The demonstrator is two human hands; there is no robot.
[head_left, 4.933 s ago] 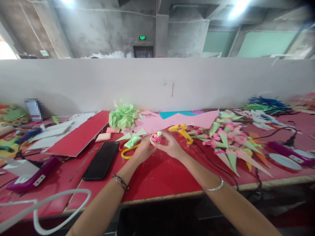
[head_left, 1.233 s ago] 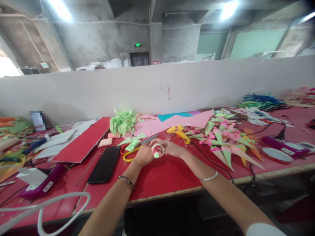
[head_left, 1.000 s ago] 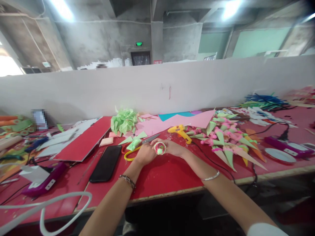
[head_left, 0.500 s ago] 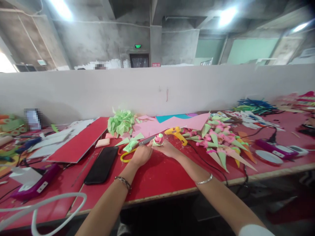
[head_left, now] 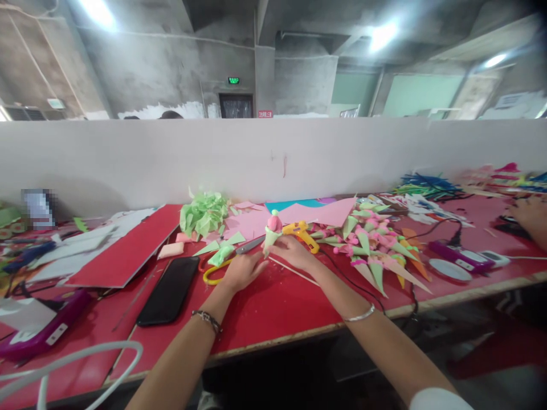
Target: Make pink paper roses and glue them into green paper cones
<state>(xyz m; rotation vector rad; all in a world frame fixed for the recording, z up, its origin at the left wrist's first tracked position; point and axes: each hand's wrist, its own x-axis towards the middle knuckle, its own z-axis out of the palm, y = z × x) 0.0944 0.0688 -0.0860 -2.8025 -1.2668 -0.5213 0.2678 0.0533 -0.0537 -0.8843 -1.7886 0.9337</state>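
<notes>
A small paper ice cream cone (head_left: 272,234), pale green below with a pink top and a green ball, stands upright between my hands. My right hand (head_left: 293,252) is closed on its side. Just below and left of it, my left hand (head_left: 244,272) has its fingers stretched out near the cone's lower tip; whether they touch is unclear. A thin pale stick (head_left: 294,271) runs from near that tip toward my right wrist. Scissors with a yellow handle (head_left: 212,281) lie beside my left hand, and a yellow glue gun (head_left: 302,232) rests behind my right hand.
Finished-looking paper cones (head_left: 370,247) are heaped at right. Crumpled green paper (head_left: 205,213), a red board (head_left: 128,245) and a black phone (head_left: 168,290) lie left. Purple power strips (head_left: 459,259) sit at both sides. Another person's hand (head_left: 532,216) shows at the right edge.
The cone has gone from tilted toward me to upright, showing its side. My left hand has dropped slightly below it. The pale stick and the other person's hand have come into view.
</notes>
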